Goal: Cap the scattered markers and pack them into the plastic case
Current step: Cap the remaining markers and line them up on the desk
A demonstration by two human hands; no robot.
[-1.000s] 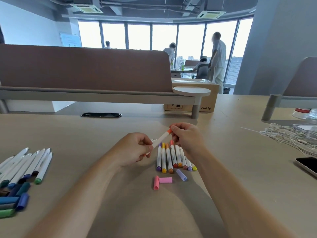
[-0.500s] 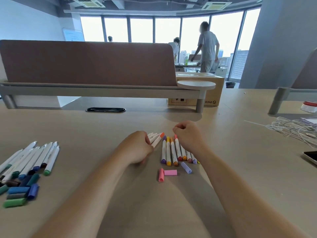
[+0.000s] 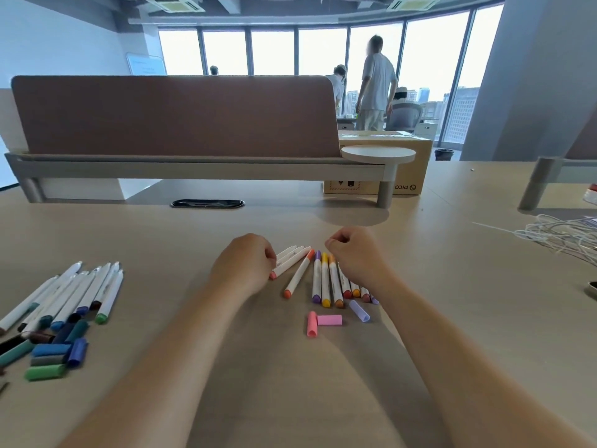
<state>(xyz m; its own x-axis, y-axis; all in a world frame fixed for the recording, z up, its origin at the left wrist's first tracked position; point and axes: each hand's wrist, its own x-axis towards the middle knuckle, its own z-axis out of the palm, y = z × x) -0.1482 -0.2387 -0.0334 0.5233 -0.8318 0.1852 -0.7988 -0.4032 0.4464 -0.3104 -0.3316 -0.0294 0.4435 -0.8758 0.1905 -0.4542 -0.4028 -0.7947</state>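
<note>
The step in hand is capping. The left hand (image 3: 244, 265) is curled, knuckles up, over the ends of a few uncapped white-barrelled markers (image 3: 289, 258); whether it grips one I cannot tell. The right hand (image 3: 355, 253) is loosely fisted above the row of capped markers (image 3: 326, 279), seemingly empty. An orange-capped white marker (image 3: 298, 273) lies free between them. Two pink plastic caps (image 3: 318, 321) and a lilac cap (image 3: 359, 311) wait just nearer, so the next move calls for matching one to a bare pen. More cool-coloured markers (image 3: 80, 292) and dark loose caps (image 3: 53, 350) crowd the desk's (image 3: 290, 399) left edge; the near middle is open room. No plastic case shows
</note>
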